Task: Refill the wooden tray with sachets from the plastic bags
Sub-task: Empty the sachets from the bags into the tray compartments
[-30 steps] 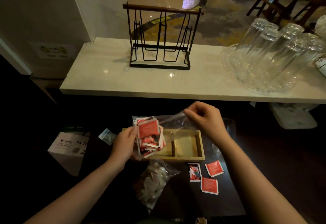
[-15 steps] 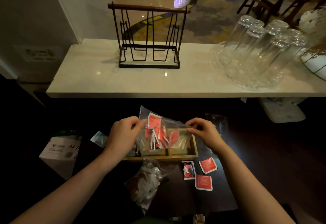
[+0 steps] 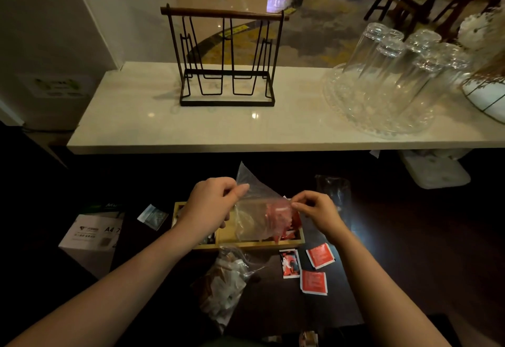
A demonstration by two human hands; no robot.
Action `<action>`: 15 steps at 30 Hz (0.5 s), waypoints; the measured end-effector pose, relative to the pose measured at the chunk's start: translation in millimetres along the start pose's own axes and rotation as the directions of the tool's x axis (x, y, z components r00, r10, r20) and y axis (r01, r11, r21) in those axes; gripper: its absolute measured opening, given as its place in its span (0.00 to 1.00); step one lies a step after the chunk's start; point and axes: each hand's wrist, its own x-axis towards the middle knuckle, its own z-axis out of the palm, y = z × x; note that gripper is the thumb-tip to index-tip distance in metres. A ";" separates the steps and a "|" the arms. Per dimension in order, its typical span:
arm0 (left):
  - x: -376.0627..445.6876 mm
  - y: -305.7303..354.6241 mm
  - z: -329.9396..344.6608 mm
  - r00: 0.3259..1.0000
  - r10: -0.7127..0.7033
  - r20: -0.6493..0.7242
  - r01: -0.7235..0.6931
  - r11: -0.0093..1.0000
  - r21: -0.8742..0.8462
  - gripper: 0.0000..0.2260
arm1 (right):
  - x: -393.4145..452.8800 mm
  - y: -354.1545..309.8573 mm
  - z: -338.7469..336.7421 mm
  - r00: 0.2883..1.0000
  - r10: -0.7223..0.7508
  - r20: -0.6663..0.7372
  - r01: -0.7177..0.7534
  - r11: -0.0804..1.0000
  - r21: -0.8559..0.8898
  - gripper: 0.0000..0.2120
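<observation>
A clear plastic bag (image 3: pixel 257 210) hangs over the wooden tray (image 3: pixel 246 245), held between both hands. My left hand (image 3: pixel 210 201) pinches its upper left part. My right hand (image 3: pixel 317 212) pinches its right edge. Red sachets (image 3: pixel 281 218) are bunched in the bag's lower right end, above the tray's right compartment. The tray's middle compartment (image 3: pixel 226 233) shows bare wood. Three red sachets (image 3: pixel 314 282) lie loose on the dark table in front of the tray. A second plastic bag (image 3: pixel 226 283) of pale sachets lies in front of the tray.
A white A4 paper box (image 3: pixel 93 237) stands at the left, with a small packet (image 3: pixel 153 216) beside the tray. On the marble counter (image 3: pixel 164 127) behind stand a black wire rack (image 3: pixel 226 59) and upturned glasses (image 3: pixel 396 73) on a glass tray. Another clear bag (image 3: pixel 333 190) lies right of my hand.
The bag has been tipped so the red sachets slid from its left end to its lower right end, over the tray. Both hands moved closer together above the tray.
</observation>
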 end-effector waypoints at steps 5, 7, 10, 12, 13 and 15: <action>2.4 13.5 -1.3 0.994 0.014 0.106 -0.011 0.999 -0.035 0.17 | -4.7 -0.5 -3.5 0.999 0.021 -0.030 -0.020 0.999 0.036 0.07; 2.6 19.5 -2.3 0.992 0.035 0.119 -0.032 0.999 -0.032 0.16 | -6.4 -0.5 -5.4 0.999 0.020 -0.032 -0.019 0.999 0.051 0.09; 1.7 25.1 -3.5 0.992 0.069 0.104 -0.065 0.997 -0.036 0.16 | -10.2 -0.2 -6.6 1.000 0.011 -0.026 -0.010 0.998 0.059 0.08; -1.2 29.7 -3.6 0.991 0.094 0.090 -0.091 0.995 -0.037 0.16 | -12.6 -0.7 -5.7 0.999 0.012 -0.030 -0.009 0.996 0.084 0.06; -1.7 32.3 -3.7 0.990 0.118 0.082 -0.114 0.992 -0.045 0.16 | -12.8 -2.2 -5.0 0.999 0.010 -0.040 -0.005 0.995 0.101 0.05; 0.3 35.9 -4.0 0.985 0.155 0.070 -0.151 0.987 -0.060 0.16 | -11.7 -4.1 -3.0 0.998 0.007 -0.058 0.001 0.992 0.129 0.05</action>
